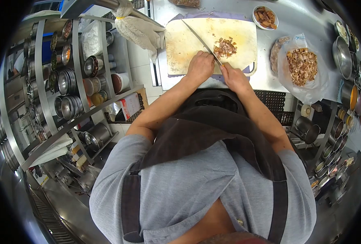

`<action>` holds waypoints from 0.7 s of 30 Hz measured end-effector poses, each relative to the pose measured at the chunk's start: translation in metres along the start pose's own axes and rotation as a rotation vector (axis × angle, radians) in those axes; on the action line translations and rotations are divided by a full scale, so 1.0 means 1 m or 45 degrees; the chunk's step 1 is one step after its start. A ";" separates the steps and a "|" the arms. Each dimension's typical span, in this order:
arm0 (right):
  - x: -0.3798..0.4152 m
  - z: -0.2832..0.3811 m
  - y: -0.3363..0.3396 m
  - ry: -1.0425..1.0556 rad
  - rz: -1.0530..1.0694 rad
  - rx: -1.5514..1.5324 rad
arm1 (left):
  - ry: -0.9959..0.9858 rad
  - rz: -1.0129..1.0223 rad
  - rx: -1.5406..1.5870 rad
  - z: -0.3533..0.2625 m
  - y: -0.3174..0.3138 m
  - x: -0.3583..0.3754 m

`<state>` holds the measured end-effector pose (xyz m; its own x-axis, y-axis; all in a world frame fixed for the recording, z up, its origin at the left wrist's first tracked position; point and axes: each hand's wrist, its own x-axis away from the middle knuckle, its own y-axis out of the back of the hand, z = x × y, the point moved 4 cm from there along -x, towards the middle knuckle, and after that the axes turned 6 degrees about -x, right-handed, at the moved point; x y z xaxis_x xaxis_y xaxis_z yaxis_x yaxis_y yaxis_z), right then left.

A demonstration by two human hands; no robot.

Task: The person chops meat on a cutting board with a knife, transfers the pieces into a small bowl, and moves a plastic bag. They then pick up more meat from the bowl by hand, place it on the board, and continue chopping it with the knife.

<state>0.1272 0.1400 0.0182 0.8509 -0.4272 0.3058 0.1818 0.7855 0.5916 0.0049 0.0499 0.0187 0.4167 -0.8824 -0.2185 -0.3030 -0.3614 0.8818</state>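
My right hand (235, 78) grips the handle of a long kitchen knife (199, 37), whose blade points away to the upper left across a white cutting board (178, 34). Against the blade's left side, close to the handle, my left hand (201, 66) is closed with its fingers curled under; whatever lies beneath them is hidden. Just right of the blade sits a small heap of chopped browned meat (225, 47). Small crumbs of it are scattered on the board.
A white bowl (254, 18) of larger browned chunks stands beyond the board's right corner. An open plastic bag (311, 92) holds diced meat at the right. A cloth (137, 34) hangs at the left. Shelves (79, 69) with metal bowls flank the left; pans fill racks at right.
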 end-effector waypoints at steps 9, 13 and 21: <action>0.006 -0.002 0.034 -0.059 -0.086 -0.141 | 0.163 0.066 0.008 0.025 0.017 -0.026; 0.023 -0.020 0.052 -0.257 -0.168 -0.304 | 0.160 -0.106 -0.148 0.073 0.037 -0.077; 0.034 -0.022 0.072 -0.285 -0.340 -0.328 | 0.262 0.396 -0.566 0.109 0.024 -0.128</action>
<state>0.1795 0.1918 0.0545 0.6345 -0.6949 0.3386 0.5223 0.7083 0.4749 -0.1492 0.1214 0.0224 0.5369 -0.8342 0.1257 -0.0673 0.1062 0.9921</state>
